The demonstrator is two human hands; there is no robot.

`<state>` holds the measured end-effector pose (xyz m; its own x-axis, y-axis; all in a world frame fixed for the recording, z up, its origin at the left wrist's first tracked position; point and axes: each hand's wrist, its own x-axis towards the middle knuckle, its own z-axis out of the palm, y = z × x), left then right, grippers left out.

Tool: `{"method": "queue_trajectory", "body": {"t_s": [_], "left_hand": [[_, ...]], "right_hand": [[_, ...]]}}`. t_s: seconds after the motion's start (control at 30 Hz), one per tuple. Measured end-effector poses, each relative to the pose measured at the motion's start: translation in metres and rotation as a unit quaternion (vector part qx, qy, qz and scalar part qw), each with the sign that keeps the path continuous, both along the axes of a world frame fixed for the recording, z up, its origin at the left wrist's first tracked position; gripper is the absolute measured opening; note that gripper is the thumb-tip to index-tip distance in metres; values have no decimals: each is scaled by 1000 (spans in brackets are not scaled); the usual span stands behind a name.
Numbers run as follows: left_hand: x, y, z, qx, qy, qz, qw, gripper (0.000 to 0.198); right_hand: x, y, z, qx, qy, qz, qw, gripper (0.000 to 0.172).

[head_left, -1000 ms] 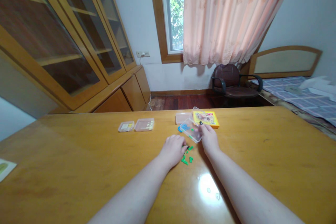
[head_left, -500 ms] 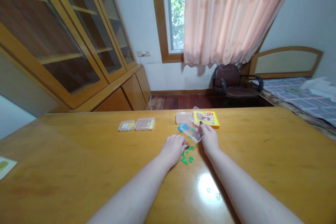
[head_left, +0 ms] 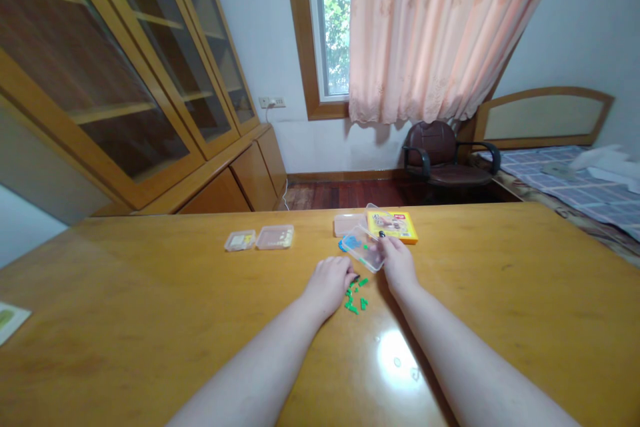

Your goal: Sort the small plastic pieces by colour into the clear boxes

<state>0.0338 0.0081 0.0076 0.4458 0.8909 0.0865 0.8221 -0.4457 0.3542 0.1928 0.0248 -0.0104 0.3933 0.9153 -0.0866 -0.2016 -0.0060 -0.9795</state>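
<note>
My right hand (head_left: 399, 263) grips the edge of a clear plastic box (head_left: 367, 259), which is tilted over the table. A few small green pieces show in or through it. Beyond its left side lies a cluster of blue pieces (head_left: 343, 245), partly seen through the plastic. My left hand (head_left: 330, 280) rests on the table with its fingers curled together beside several loose green pieces (head_left: 363, 303). Its fingertips touch the edge of that pile; whether they pinch a piece is hidden.
A yellow box (head_left: 409, 227) and another clear case (head_left: 343, 224) stand behind the hands. Two clear containers, a larger one (head_left: 275, 237) and a smaller one (head_left: 240, 241), sit left of centre on the wooden table (head_left: 150, 320). A paper (head_left: 13, 321) lies at the left edge.
Almost nothing differs. The view has shifted very slightly, while both hands, the clear box and the green pieces keep nearly the same places.
</note>
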Motion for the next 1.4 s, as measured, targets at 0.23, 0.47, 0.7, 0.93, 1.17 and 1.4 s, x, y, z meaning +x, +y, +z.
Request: {"method": "queue_trajectory", "body": {"t_s": [0.23,0.47,0.7,0.93,1.17,1.4], "left_hand": [[-1,-1,-1,-1,-5,-2,1000,5],[0,0,-1,-5,-5,0,1000,5],[0,2,-2,-8,-28,2,1000,3],[-7,1,-2,96,-156,53,982,11],[-10,-4,2,162,-186,31,969,12],[-7,-2,0,143,-154,3,978,9]], "right_hand": [[0,0,2,2,-5,-7,1000,26],[-1,-2,4,4,-3,-1,1000,25],[-1,-2,5,8,-1,-1,1000,26],[-2,-1,3,6,-18,10,1000,30],[-3,-1,-7,23,-133,139,981,31],[-3,-1,-7,42,-215,202,954,30]]}}
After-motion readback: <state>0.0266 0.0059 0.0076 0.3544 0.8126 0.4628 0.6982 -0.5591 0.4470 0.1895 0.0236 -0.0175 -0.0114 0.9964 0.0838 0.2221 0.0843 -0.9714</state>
